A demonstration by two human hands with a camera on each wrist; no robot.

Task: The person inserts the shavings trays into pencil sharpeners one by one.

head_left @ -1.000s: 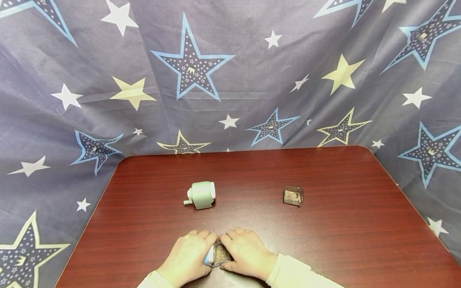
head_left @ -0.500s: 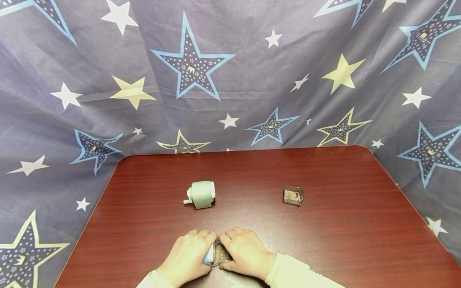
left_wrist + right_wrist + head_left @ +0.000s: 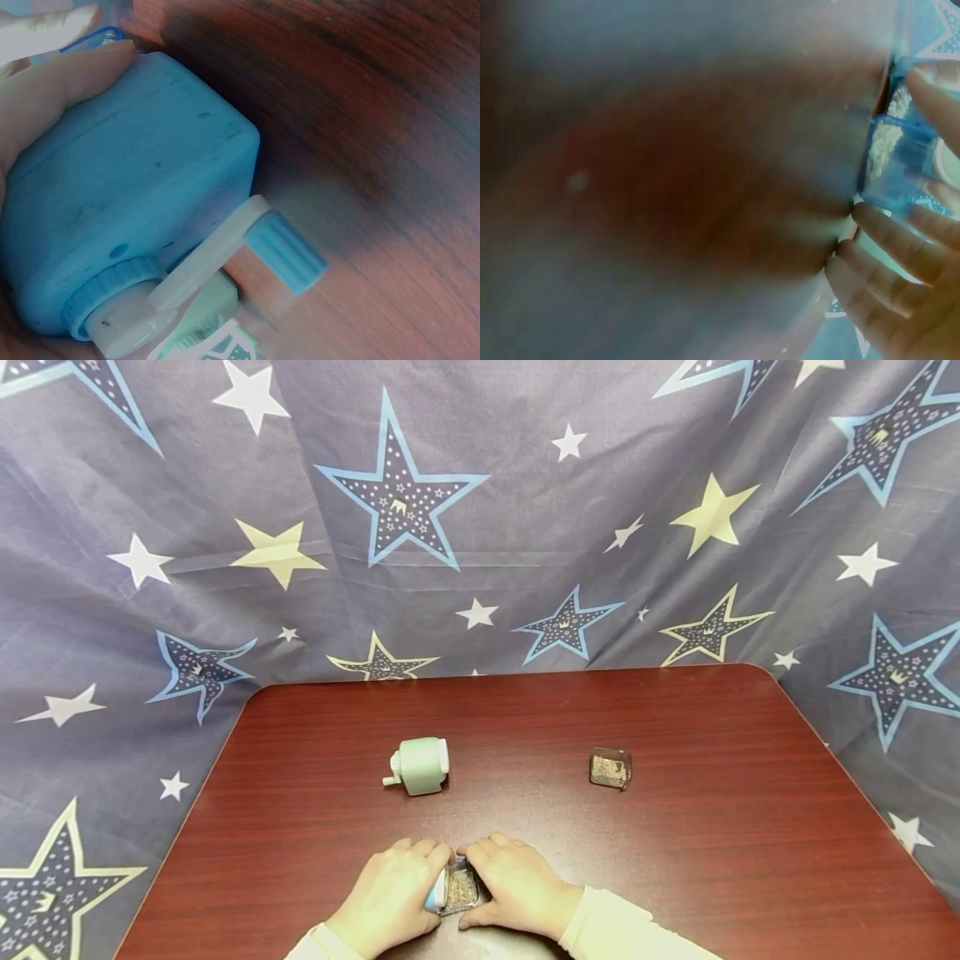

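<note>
My left hand [image 3: 393, 893] grips a blue crank pencil sharpener [image 3: 142, 165] near the table's front edge. Its white crank arm ends in a ribbed blue knob [image 3: 286, 251] in the left wrist view. From the sharpener's right side sticks out a clear shavings drawer [image 3: 461, 888] with pale brown shavings inside. My right hand [image 3: 521, 885] has thumb and index finger round this drawer, thumb on the near side and finger on the far side. In the right wrist view its other fingers [image 3: 885, 277] are spread below the drawer. The sharpener's far side is hidden by my left hand.
A green crank sharpener [image 3: 422, 766] lies farther back, left of centre. Back right on the table [image 3: 712, 843] is a separate clear drawer [image 3: 611, 768] with shavings. A star-patterned cloth [image 3: 480, 527] hangs behind the table.
My right hand has shifted slightly right and its fingers have spread a little, uncovering more of the drawer. The left hand and the blue sharpener stay in place.
</note>
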